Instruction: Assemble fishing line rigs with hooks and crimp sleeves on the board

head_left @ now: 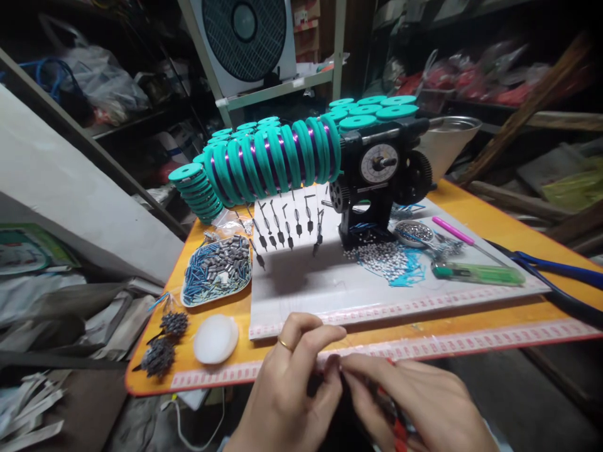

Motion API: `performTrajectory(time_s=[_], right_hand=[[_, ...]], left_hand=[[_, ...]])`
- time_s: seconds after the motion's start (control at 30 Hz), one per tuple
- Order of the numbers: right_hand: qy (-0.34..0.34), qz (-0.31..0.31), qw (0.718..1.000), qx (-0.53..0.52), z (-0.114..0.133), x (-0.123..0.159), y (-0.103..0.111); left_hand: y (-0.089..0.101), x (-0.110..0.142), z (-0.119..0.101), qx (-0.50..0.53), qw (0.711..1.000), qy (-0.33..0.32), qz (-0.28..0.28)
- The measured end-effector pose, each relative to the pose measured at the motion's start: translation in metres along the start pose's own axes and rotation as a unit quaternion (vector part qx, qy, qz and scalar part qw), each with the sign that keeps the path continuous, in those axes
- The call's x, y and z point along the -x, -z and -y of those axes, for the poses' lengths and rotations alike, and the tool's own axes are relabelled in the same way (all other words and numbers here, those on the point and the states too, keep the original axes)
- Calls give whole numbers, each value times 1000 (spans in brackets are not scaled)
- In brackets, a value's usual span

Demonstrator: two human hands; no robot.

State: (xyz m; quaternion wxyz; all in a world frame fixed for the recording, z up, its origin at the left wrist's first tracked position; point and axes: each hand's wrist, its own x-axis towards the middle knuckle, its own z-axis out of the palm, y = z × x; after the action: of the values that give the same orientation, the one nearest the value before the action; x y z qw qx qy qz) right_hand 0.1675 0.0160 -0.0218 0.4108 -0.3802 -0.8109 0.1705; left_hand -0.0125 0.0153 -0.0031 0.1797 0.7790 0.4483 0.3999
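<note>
My left hand (296, 383), with a ring on one finger, is at the table's front edge, thumb and fingertips pinched together. My right hand (419, 402) meets it there, its thumb and forefinger also pinched close to the left fingertips. What lies between them is too small or hidden to make out. A red object (400, 433) shows partly under my right hand; its kind is hidden. Beyond my hands, a row of teal spools (277, 160) wound with purple line sits on a black winding machine (379, 163) with a dial. Several small dark weights (281, 237) dangle below the spools.
A white board (301, 289) lies on the yellow table (471, 207). At left are a tray (207, 302) of small metal and blue pieces, dark clusters (157, 356) and a white disc (215, 339). At right lie a green cutter (478, 274), a pink-handled tool (453, 230) and blue-handled pliers (556, 267).
</note>
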Motion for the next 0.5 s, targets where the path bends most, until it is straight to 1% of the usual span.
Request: performTrajectory(time_s=[0.13, 0.23, 0.37, 0.5], right_hand=[[41, -31, 996, 74, -13, -2, 3], [59, -36, 991, 118, -17, -3, 4], [65, -28, 988, 136, -17, -4, 4], [59, -34, 988, 140, -19, -5, 5]], left_hand=[[3, -8, 1, 29, 999, -23, -7], [2, -14, 2, 16, 999, -33, -26], [1, -18, 4, -8, 998, -39, -49], [1, -21, 4, -29, 998, -39, -36]])
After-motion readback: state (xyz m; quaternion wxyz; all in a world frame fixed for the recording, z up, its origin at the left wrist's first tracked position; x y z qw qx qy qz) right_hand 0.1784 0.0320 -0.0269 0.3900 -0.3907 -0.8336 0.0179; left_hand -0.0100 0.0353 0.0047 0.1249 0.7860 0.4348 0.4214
